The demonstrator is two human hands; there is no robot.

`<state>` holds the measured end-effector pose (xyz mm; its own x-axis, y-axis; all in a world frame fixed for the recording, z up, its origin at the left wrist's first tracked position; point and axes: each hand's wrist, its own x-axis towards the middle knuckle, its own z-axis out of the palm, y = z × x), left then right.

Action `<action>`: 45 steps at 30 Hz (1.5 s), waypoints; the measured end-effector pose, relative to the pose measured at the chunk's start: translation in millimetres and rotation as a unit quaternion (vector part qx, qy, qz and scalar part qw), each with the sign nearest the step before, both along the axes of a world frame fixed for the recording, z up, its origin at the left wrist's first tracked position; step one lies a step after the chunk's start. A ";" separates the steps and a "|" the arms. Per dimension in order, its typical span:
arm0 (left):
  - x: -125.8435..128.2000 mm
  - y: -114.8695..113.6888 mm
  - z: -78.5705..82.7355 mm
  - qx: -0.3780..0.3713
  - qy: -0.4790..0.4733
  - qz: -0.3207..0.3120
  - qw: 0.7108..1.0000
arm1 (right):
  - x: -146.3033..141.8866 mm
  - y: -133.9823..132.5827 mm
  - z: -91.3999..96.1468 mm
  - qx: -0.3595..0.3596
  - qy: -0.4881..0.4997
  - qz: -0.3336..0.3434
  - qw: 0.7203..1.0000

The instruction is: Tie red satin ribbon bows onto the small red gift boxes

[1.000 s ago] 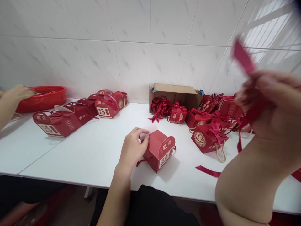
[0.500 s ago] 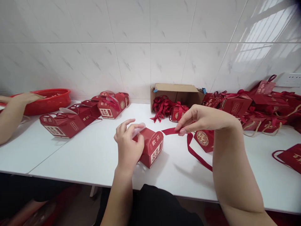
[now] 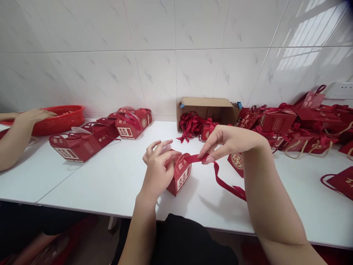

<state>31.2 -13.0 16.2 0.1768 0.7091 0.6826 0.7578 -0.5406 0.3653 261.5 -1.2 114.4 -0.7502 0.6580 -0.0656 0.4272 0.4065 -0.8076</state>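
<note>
A small red gift box [image 3: 180,178] with gold and white printing stands upright on the white table in front of me. My left hand [image 3: 158,167] is at its top, with the index fingertip at the end flap and the other fingers raised and apart. Whether the thumb touches the box is hidden. My right hand [image 3: 219,145] pinches a dark red ribbon [image 3: 194,158] between thumb and fingers. One end of the ribbon meets the upper flap of the box; the rest hangs in a loose curve towards my right forearm. Behind that forearm, another red box [image 3: 236,163] is partly covered.
A cardboard box [image 3: 206,101] holding bundled red ribbons stands by the wall. Finished-looking red boxes [image 3: 278,121] are piled at right. More gift boxes [image 3: 74,147] line the left side. Another person's hand [image 3: 35,116] rests at a red basin [image 3: 68,119].
My right hand has moved left, bringing the ribbon end up against the box flap. My left hand has shifted right, its index finger now reaching across the box top.
</note>
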 end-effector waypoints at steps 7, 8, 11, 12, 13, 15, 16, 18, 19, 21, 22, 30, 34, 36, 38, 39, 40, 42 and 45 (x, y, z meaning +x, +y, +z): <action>-3.4 -0.7 -0.3 -0.013 0.018 -0.033 0.999 | -3.4 3.3 -2.6 -0.011 0.011 0.003 1.000; -3.7 -0.8 -0.5 -0.012 0.021 -0.037 0.999 | -3.2 3.5 -2.7 -0.012 0.012 0.003 1.000; -4.5 -0.9 -1.1 -0.011 0.028 -0.043 0.999 | -2.3 4.4 -3.3 -0.020 0.020 0.001 1.000; -4.9 -0.9 -1.2 -0.012 0.029 -0.043 0.999 | -2.0 4.9 -3.7 -0.024 0.022 -0.002 0.999; -5.2 -0.8 -1.3 -0.012 0.031 -0.042 0.999 | -1.9 5.5 -4.2 -0.027 0.022 -0.004 0.999; -6.0 -0.5 -1.2 -0.013 0.033 -0.040 0.999 | -2.2 6.9 -5.2 -0.029 0.019 -0.008 0.999; -6.2 -0.4 -1.1 -0.013 0.034 -0.038 0.999 | -2.5 7.6 -5.7 -0.028 0.016 -0.009 0.999; -6.5 -0.2 -0.7 -0.014 0.037 -0.036 0.999 | -3.5 8.8 -6.5 -0.024 0.009 -0.009 1.000; -6.5 -0.1 -0.5 -0.015 0.038 -0.035 0.999 | -3.9 9.2 -6.8 -0.021 0.005 -0.008 1.000; -6.1 -0.2 -0.2 -0.018 0.041 -0.035 0.998 | -4.8 9.9 -7.1 -0.013 -0.005 -0.010 1.000; -5.9 -0.2 0.0 -0.021 0.042 -0.035 0.998 | -5.3 10.1 -7.3 -0.008 -0.011 -0.012 1.000; -5.3 0.4 -1.6 -0.033 0.049 -0.040 0.997 | -10.7 12.6 -9.5 0.010 -0.052 -0.005 0.999; -5.4 0.8 -3.4 -0.025 0.034 -0.026 0.999 | -15.4 14.0 -11.2 0.022 -0.065 -0.007 0.998; -5.1 1.3 -4.2 -0.016 0.024 -0.016 0.999 | -18.8 14.6 -12.4 0.028 -0.071 -0.002 0.997; -4.8 1.9 -4.8 -0.009 0.015 -0.007 1.000 | -22.0 14.9 -13.6 0.032 -0.074 0.002 0.997; -4.8 2.3 -5.0 -0.008 0.012 -0.004 1.000 | -23.2 14.9 -14.1 0.033 -0.076 0.003 0.997; -4.8 2.5 -5.2 -0.007 0.010 -0.002 1.000 | -24.0 14.9 -14.4 0.034 -0.078 0.002 0.996; -5.0 2.9 -5.4 -0.008 0.011 0.001 1.000 | -24.7 14.9 -14.9 0.036 -0.084 0.004 0.996; -5.3 2.9 -5.4 -0.017 0.021 -0.003 1.000 | -24.2 15.6 -15.4 0.030 -0.104 0.009 0.994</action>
